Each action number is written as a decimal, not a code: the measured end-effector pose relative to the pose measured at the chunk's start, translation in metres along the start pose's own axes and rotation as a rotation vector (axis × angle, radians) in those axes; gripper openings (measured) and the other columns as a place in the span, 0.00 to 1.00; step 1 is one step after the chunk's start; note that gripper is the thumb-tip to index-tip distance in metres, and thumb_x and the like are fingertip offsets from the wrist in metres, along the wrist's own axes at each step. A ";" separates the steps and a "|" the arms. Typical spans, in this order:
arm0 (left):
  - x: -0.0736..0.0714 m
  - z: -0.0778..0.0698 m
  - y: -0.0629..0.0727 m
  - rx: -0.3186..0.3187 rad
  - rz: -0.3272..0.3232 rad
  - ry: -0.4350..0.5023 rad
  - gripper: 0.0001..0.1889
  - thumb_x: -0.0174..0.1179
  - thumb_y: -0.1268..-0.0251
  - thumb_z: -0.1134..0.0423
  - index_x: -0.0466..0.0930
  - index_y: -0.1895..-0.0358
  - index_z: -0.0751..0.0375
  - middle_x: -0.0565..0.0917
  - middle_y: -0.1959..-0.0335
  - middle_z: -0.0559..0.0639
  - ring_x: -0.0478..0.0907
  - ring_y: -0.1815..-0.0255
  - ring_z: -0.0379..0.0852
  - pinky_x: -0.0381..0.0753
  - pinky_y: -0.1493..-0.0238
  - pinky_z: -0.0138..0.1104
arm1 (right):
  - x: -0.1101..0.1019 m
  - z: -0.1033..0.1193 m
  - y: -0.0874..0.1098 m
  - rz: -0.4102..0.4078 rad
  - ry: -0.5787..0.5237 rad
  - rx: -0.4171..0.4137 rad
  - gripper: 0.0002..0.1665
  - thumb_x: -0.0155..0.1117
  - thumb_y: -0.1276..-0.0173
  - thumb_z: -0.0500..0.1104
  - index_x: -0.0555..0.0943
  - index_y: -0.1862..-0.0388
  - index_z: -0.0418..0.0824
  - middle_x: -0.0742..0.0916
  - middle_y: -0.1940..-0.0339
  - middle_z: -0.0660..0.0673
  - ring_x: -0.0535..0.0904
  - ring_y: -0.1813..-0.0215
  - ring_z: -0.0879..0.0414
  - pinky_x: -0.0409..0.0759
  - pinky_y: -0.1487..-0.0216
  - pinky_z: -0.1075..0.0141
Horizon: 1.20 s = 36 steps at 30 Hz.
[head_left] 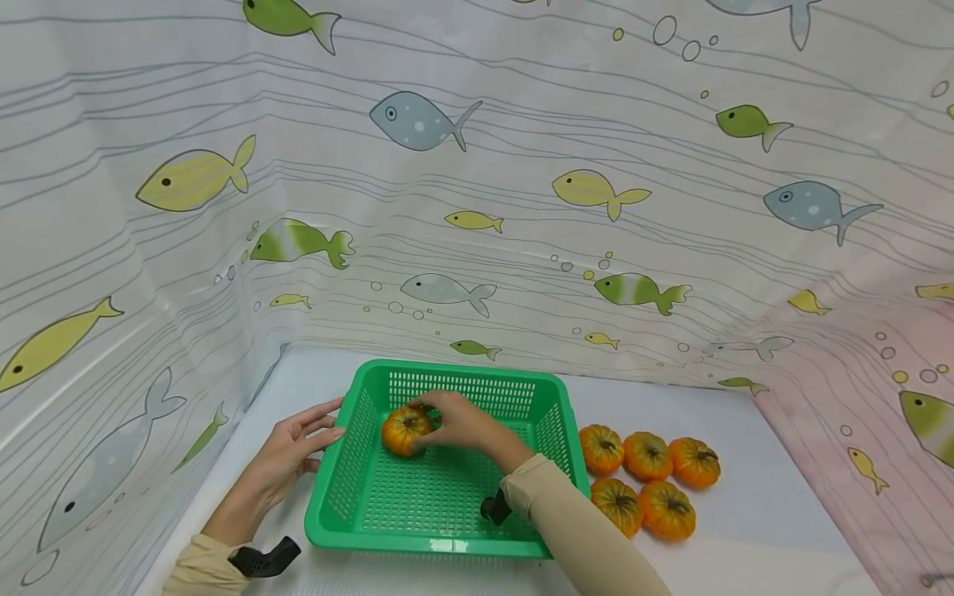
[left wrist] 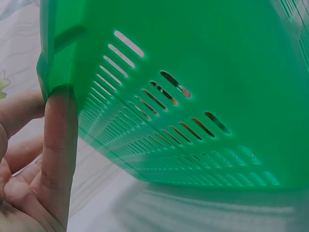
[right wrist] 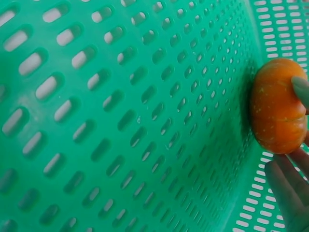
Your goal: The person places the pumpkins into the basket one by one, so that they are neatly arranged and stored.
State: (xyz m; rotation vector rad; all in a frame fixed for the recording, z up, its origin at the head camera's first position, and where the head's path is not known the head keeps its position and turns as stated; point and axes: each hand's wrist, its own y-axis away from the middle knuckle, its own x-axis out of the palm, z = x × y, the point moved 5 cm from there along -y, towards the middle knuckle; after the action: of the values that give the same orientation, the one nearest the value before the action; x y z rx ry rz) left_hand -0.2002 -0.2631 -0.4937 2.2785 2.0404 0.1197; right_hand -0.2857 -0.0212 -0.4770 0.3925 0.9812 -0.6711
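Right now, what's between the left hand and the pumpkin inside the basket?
The head view shows the slotted basket wall between the left hand and the pumpkin.

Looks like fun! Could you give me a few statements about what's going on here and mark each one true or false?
1. The basket is green. True.
2. The right hand has hold of a pumpkin inside the basket. True.
3. Both hands hold pumpkins. False: the left hand is at the basket's left side, with no pumpkin.
4. Three pumpkins lie outside the basket. False: five pumpkins do.
5. The pumpkins outside are to the basket's right. True.
6. The wall behind is plain. False: it shows drawn fish.
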 end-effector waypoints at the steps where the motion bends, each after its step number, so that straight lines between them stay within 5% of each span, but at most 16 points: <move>1: 0.000 0.000 0.000 -0.001 0.001 0.001 0.36 0.62 0.25 0.64 0.58 0.20 0.66 0.84 0.57 0.40 0.87 0.64 0.37 0.87 0.74 0.31 | 0.000 0.000 0.000 -0.002 -0.005 0.001 0.37 0.79 0.37 0.52 0.79 0.30 0.45 0.84 0.34 0.49 0.79 0.34 0.57 0.80 0.33 0.67; 18: -0.001 0.001 -0.001 0.003 0.005 0.008 0.36 0.62 0.25 0.64 0.58 0.20 0.66 0.85 0.57 0.40 0.87 0.65 0.36 0.86 0.75 0.30 | -0.004 -0.004 0.000 -0.008 -0.064 0.017 0.39 0.79 0.37 0.52 0.78 0.30 0.44 0.84 0.33 0.49 0.81 0.33 0.56 0.79 0.32 0.66; 36: 0.000 0.002 -0.002 -0.005 0.013 0.017 0.36 0.62 0.25 0.64 0.57 0.19 0.66 0.85 0.57 0.40 0.87 0.63 0.37 0.88 0.73 0.32 | -0.034 0.006 0.011 -0.070 -0.330 -0.021 0.39 0.78 0.35 0.47 0.75 0.28 0.38 0.82 0.31 0.40 0.79 0.31 0.49 0.83 0.33 0.55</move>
State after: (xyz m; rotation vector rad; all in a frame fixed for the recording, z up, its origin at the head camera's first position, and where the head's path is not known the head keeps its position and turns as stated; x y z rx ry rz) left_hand -0.2018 -0.2633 -0.4958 2.2959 2.0318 0.1449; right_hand -0.2872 -0.0055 -0.4447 0.2201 0.6898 -0.7612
